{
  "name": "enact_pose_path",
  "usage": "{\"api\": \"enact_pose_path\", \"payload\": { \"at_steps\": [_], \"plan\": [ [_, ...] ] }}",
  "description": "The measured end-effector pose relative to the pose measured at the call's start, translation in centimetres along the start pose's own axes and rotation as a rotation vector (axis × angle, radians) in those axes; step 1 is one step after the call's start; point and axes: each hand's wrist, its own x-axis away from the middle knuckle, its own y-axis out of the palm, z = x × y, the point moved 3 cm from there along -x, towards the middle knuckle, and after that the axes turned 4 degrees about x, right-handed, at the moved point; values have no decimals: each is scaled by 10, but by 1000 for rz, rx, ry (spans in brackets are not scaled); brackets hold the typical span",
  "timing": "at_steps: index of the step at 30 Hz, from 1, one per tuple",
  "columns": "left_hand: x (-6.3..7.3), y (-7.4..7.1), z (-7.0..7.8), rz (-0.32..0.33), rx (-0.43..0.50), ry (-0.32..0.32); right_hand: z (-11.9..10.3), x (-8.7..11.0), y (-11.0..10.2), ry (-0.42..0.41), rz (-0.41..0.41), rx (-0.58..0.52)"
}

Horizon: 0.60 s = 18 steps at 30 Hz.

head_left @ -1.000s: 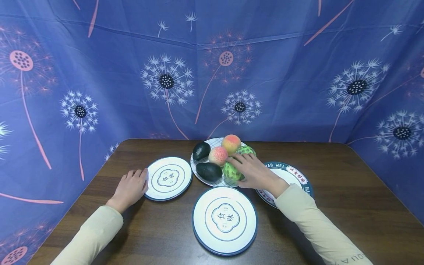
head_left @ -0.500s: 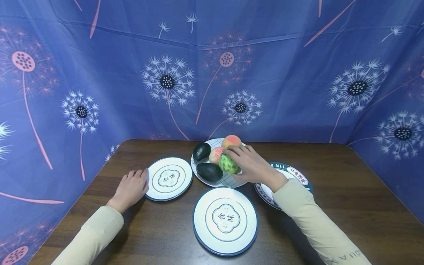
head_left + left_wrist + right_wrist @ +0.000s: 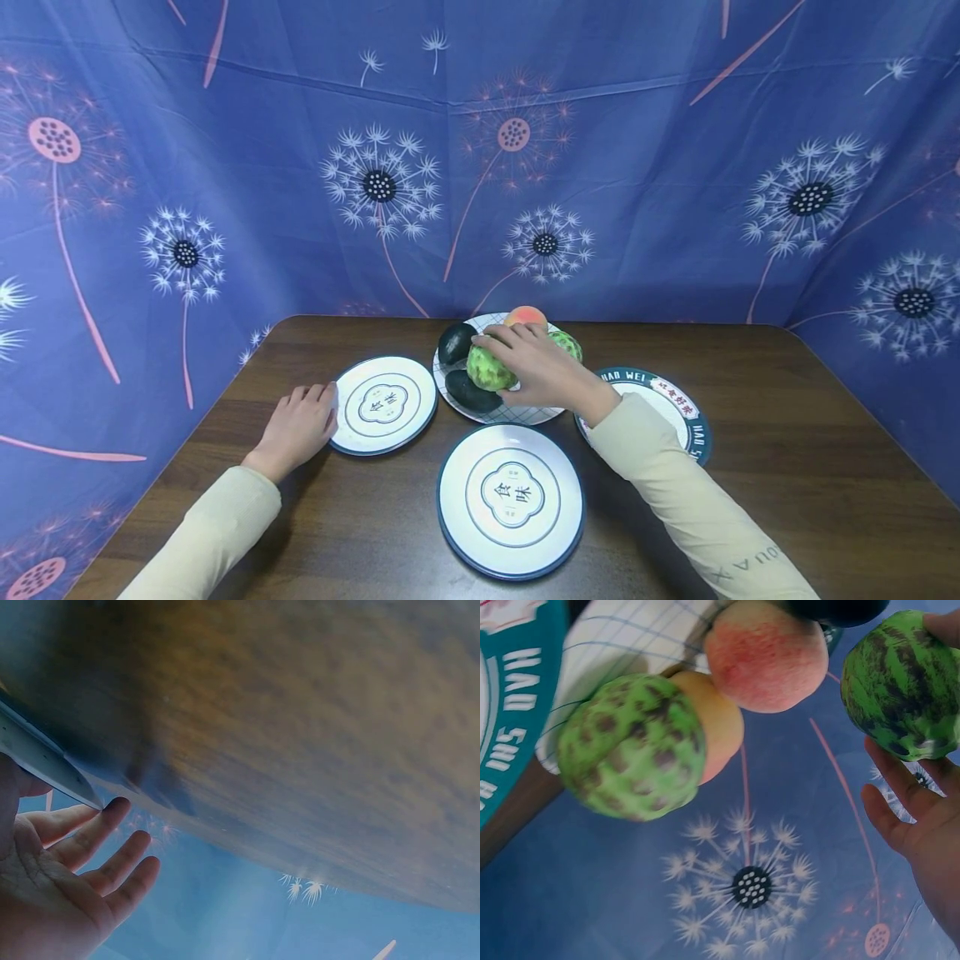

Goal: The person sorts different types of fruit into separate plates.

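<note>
My right hand (image 3: 536,362) grips a green, knobbly custard apple (image 3: 487,371) over the checked plate (image 3: 528,415). In the right wrist view, thumb and fingers curve around the custard apple, apart from the other fruit. Dark avocados (image 3: 471,392) lie at that plate's left side. One peach (image 3: 525,316) shows at the back; a pinker peach (image 3: 769,656) is hidden behind my hand in the head view. A second custard apple (image 3: 567,344) sits at the right. My left hand (image 3: 298,423) rests at the left rim of a white plate (image 3: 384,402), its fingers loosely extended.
A white plate with a blue rim (image 3: 510,537) lies at the front middle. Behind my right forearm stands a green-rimmed plate (image 3: 693,429) with lettering. The brown wooden table (image 3: 795,417) ends at a blue dandelion-print cloth (image 3: 637,208).
My right hand has taken hold of the custard apple, lifted it from the right part of the checked plate and carried it left, over the avocados. The left hand stays put.
</note>
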Motion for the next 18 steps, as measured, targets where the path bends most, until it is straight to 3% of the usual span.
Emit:
{"api": "enact_pose_path", "payload": {
  "at_steps": [18],
  "plan": [
    [0, 1, -1, 7, 2, 2, -37, -43, 13, -74, -87, 1]
  ]
}}
